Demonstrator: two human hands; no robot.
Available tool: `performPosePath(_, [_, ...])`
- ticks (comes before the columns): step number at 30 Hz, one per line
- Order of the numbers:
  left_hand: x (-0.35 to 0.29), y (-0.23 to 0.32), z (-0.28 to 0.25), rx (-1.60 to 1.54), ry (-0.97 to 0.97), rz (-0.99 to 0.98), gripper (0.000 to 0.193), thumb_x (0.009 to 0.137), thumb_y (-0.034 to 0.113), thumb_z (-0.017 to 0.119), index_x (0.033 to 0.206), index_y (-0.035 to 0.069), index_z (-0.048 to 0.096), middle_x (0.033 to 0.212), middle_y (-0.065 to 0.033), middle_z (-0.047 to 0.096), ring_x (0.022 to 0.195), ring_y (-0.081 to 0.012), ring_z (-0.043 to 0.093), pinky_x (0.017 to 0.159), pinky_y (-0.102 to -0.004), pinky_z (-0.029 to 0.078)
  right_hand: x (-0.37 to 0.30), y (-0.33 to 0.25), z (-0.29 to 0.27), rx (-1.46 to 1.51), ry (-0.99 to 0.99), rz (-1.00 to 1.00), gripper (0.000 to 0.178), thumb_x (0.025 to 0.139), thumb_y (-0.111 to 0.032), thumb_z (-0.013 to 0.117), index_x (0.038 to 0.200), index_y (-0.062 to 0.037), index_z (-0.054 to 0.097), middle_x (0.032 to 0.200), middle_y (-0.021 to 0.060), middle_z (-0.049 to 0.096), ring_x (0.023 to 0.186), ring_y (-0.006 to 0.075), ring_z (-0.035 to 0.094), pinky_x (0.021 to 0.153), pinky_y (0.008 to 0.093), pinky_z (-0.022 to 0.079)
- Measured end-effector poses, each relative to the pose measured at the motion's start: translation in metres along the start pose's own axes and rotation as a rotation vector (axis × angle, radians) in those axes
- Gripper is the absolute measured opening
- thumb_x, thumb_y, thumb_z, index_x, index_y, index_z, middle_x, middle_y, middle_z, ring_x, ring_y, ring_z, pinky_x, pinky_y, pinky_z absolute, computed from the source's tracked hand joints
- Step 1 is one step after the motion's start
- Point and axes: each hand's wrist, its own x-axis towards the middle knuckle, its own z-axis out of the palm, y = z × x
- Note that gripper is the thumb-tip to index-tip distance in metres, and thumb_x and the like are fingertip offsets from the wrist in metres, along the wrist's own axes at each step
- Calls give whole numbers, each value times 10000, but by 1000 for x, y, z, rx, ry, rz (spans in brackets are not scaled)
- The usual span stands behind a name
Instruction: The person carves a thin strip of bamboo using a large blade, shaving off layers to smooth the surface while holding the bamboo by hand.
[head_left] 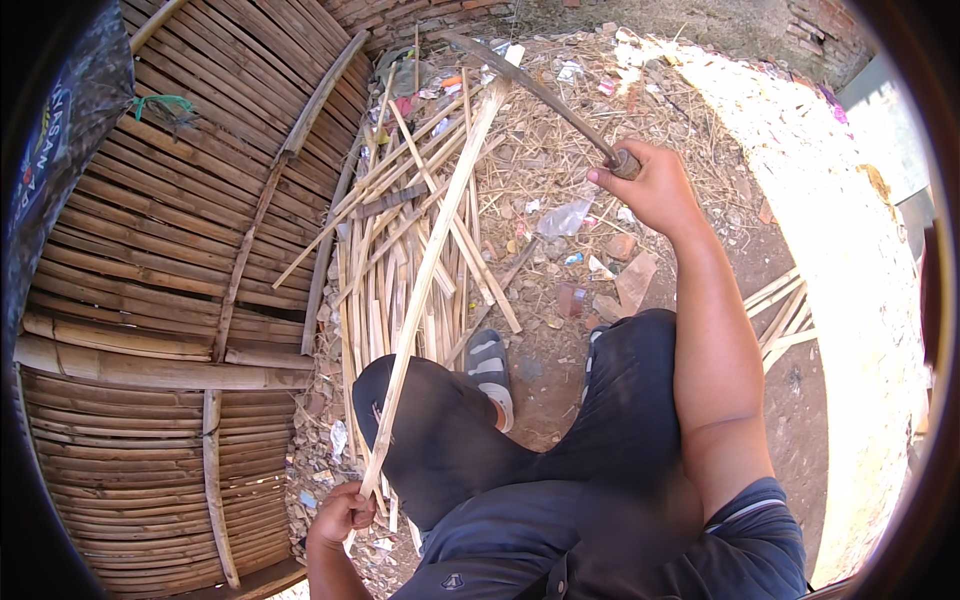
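My left hand [343, 511], low at the left, is closed around the near end of a long pale bamboo strip [437, 245]. The strip slants up and away past my left knee, its far end high above the ground litter. My right hand [648, 184] grips the handle of a long, dark, curved machete [545, 95]. Its blade reaches up and left, with the middle crossing near the strip's far end; whether they touch I cannot tell. Below the strip lies a pile of split bamboo strips [400, 290], mostly lengthwise, some crossing.
A bamboo slat wall [170, 250] runs along the left side. Rubble, straw, a clear plastic bag [565, 218] and scraps cover the ground ahead. More bamboo strips [785, 315] lie at the right. A brick wall [700, 30] stands at the back. My sandalled foot [490, 370] is beside the pile.
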Motion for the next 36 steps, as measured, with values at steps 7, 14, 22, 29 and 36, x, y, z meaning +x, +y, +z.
performPosePath(7, [12,-13,0,263,361,374,151,956,177,542,871,60,588,626,37,433,520,-63,338,478,-260,250,-5,-18,0,-76,4,5,454,847,-407,855,1103,-43,765,741,154,706,690,266,704,667,419,536])
performPosePath(14, [22,-22,-1,397,451,546,188,1008,173,530,864,59,573,667,54,448,582,-45,359,524,-242,273,-11,-27,3,-84,-109,-165,436,829,-421,859,1063,-66,760,758,155,706,703,303,697,670,448,525])
performPosePath(22, [26,-23,-1,540,505,623,243,1036,217,527,883,43,599,674,51,466,590,-40,370,532,-239,291,-9,-21,4,-61,-59,-150,430,825,-428,864,1043,-72,758,729,146,695,713,298,699,674,433,527])
performPosePath(29, [15,53,11,743,513,475,175,1024,151,572,977,0,646,652,-2,574,620,-88,531,568,-286,412,4,6,8,11,39,-34,532,840,-442,852,1115,-1,740,791,151,720,774,253,722,717,410,549])
performPosePath(36, [53,183,67,1663,621,363,289,867,142,729,1120,55,620,882,-224,733,815,-447,708,740,-495,559,3,23,16,37,-43,80,681,817,-431,856,1317,-26,632,1082,209,734,990,332,730,879,445,569])
